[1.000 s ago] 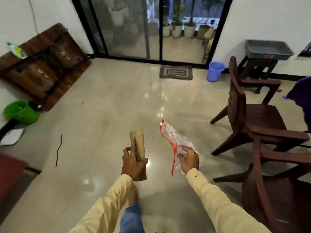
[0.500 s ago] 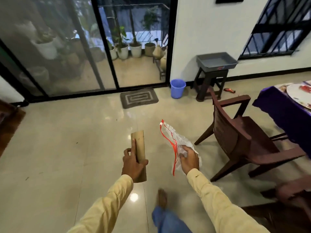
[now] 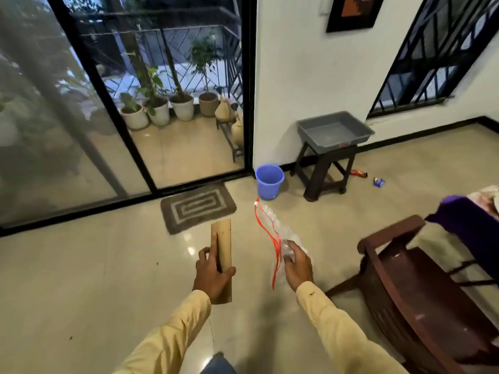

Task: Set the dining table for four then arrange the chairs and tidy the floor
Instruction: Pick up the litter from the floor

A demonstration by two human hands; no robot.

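Two hands are counted: one left hand [image 3: 212, 273] and one right hand [image 3: 297, 265]. One cardboard tube [image 3: 224, 238] and one plastic bag [image 3: 278, 230] are recorded. On the floor, one blue bucket [image 3: 269, 182], one door mat [image 3: 198, 207], one stool [image 3: 324, 171] and two wrappers are counted: one red wrapper [image 3: 359, 173] and one blue wrapper [image 3: 378, 182]. One grey tray [image 3: 334, 130], one wooden chair [image 3: 421, 287], one table [image 3: 469, 228] and one framed picture [image 3: 353, 12] are listed. Four plant pots [image 3: 183, 107] are counted beyond the glass.
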